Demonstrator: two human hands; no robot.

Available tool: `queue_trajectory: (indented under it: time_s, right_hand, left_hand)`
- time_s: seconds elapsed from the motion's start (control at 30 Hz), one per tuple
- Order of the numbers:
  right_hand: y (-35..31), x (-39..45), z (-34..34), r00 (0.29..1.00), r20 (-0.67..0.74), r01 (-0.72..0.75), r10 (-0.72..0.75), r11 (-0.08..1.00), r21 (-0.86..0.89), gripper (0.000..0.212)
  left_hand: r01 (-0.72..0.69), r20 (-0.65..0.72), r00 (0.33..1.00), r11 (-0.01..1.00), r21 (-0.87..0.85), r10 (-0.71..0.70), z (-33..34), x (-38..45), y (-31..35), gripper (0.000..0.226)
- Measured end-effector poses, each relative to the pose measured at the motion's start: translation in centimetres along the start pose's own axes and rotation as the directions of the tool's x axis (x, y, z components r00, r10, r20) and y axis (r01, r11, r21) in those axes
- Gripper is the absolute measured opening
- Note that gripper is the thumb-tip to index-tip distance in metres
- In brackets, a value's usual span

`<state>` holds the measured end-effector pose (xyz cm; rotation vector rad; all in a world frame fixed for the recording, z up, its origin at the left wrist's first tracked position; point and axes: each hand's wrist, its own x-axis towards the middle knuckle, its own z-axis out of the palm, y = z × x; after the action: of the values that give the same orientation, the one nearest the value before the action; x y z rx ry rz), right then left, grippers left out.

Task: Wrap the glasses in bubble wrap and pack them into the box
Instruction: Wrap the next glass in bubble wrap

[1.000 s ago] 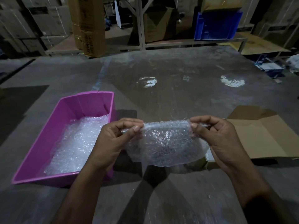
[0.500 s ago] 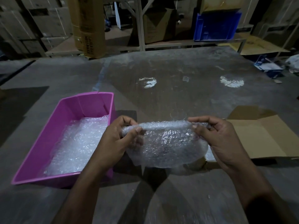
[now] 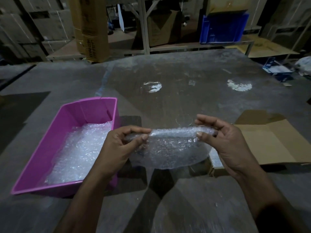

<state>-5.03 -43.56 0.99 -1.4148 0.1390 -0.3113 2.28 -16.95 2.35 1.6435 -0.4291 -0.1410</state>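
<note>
Left hand (image 3: 116,148) and right hand (image 3: 230,142), fingers pinched on the bubble wrap (image 3: 170,148) roll above the table (image 3: 168,73); loosening risks unrolling.

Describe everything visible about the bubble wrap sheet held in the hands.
The bubble wrap sheet is clear, bubbled plastic, held above the table in front of the person. Its top edge is rolled or folded over; the rest hangs in a rounded drape. The left hand and right hand pinch its two upper ends. Nothing else visibly touches it.
</note>
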Motion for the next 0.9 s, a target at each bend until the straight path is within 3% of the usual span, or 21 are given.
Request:
queue_trajectory:
  time_s: [0.13, 0.3, 0.57, 0.67, 0.77, 0.83, 0.9]
  right_hand:
    - [-0.31, -0.08, -0.12, 0.999, -0.021, -0.032, 0.031, 0.998, -0.049, 0.03]
    - [-0.51, -0.3, 0.3, 1.0, -0.024, 0.009, -0.01, 1.0, -0.023, 0.022]
    - [-0.4, -0.18, 0.17, 1.0, 0.003, 0.018, -0.018, 0.998, 0.057, 0.013]
    - [-0.41, 0.0, 0.19, 0.998, -0.031, 0.06, -0.059, 0.997, 0.043, 0.015]
    - [-0.24, 0.02, 0.22, 0.996, -0.071, 0.056, -0.053, 0.998, 0.042, 0.018]
    - [-0.05, 0.06, 0.12, 0.996, -0.076, 0.042, -0.038, 0.998, 0.045, 0.021]
    - [-0.02, 0.15, 0.06, 0.998, -0.05, 0.039, -0.039, 0.999, 0.014, 0.034]
  left_hand:
    - [0.014, -0.055, 0.998, 0.996, -0.088, -0.019, 0.25, 0.15, -0.01, 0.044]
    - [0.034, -0.084, 0.995, 0.983, -0.182, -0.05, 0.27, 0.09, -0.14, 0.02]
    - [0.033, -0.031, 0.999, 0.985, -0.172, -0.039, -0.08, 0.11, -0.19, 0.019]
    - [0.027, -0.019, 0.999, 0.979, -0.204, -0.032, -0.28, 0.24, -0.4, 0.011]
    - [0.012, -0.055, 0.998, 0.981, -0.196, -0.023, -0.01, 0.24, -0.22, 0.025]
    - [-0.008, -0.09, 0.996, 0.986, -0.164, -0.007, 0.19, 0.32, -0.35, 0.015]
    - [-0.006, -0.081, 0.997, 0.988, -0.151, -0.006, 0.38, 0.25, -0.38, 0.021]
